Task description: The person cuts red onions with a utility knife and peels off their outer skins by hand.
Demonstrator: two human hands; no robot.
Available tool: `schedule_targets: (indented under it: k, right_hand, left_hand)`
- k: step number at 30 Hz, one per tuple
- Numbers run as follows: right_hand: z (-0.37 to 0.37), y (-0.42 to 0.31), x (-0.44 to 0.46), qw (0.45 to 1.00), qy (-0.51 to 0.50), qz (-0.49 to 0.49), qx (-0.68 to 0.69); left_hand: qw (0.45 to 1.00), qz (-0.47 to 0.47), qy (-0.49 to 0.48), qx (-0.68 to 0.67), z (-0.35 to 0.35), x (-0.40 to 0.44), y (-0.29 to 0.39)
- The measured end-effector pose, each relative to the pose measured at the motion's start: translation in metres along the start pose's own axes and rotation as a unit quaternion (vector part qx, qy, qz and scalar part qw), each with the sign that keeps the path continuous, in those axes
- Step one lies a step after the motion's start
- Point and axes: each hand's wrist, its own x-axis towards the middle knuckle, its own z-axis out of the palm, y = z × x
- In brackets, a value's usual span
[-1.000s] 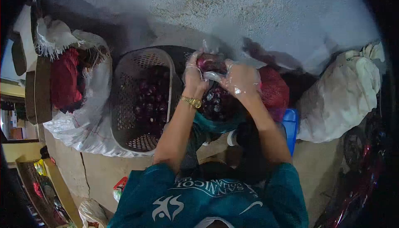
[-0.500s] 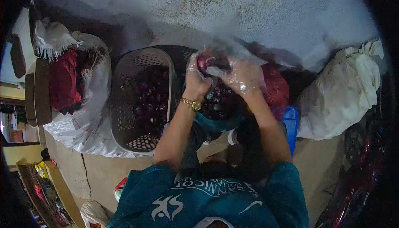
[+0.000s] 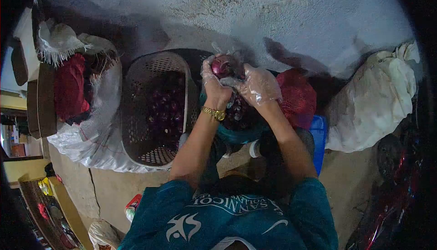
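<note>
My left hand, in a clear plastic glove with a gold watch at the wrist, is closed around a red onion. Beside it, my right hand also wears a clear plastic glove. Its fingers are bent inward close to the onion, pinching at something dark that I cannot make out. Both hands are above a teal container with many small dark red onions in it. The hands partly hide these onions. On the left stands a grey perforated basket, holding more red onions.
A red mesh sack and a blue plastic object are at the right, with a large white sack beyond. Another white sack with red cloth or netting is at the left. A rough wall rises in front.
My right hand has drawn a little left and down, and its motion blur is gone. The onion in my left hand shows more of its surface now.
</note>
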Motion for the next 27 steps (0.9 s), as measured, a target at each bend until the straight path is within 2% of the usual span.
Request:
schedule_targets:
  k: [5,8,10,11,13,17,19,26,27]
  right_hand:
    - [0.004,0.005,-0.001,1.0,0.017,0.007,0.022]
    - [0.0,0.022,0.004,0.999,0.034,-0.019,0.037]
    - [-0.01,0.031,0.008,0.991,0.05,-0.08,0.094]
    - [-0.012,0.032,0.008,0.991,0.051,-0.08,0.094]
    - [-0.015,0.031,0.009,0.997,0.025,-0.068,0.005]
    - [-0.011,0.028,0.007,0.998,0.004,-0.053,-0.015]
    - [-0.012,0.024,0.007,0.999,-0.011,-0.043,-0.019]
    - [-0.005,0.011,0.008,0.998,-0.05,0.017,0.032]
    - [0.002,0.013,0.01,0.995,-0.044,0.005,0.091]
  left_hand:
    - [1.0,-0.019,-0.011,-0.016,0.001,-0.002,0.001]
    - [0.997,-0.043,-0.056,0.018,-0.001,-0.002,0.009]
    - [0.971,-0.196,-0.134,0.016,0.005,0.003,0.023]
    - [0.971,-0.196,-0.134,0.016,0.004,0.006,0.021]
    - [0.981,-0.12,-0.106,0.106,0.003,0.008,0.014]
    - [0.98,-0.158,-0.078,0.092,0.008,0.004,0.009]
    - [0.981,-0.117,-0.07,0.137,0.009,0.003,0.01]
    - [0.997,-0.036,-0.048,0.044,-0.007,0.016,-0.001]
    - [0.996,0.006,-0.052,0.069,-0.004,0.014,-0.001]
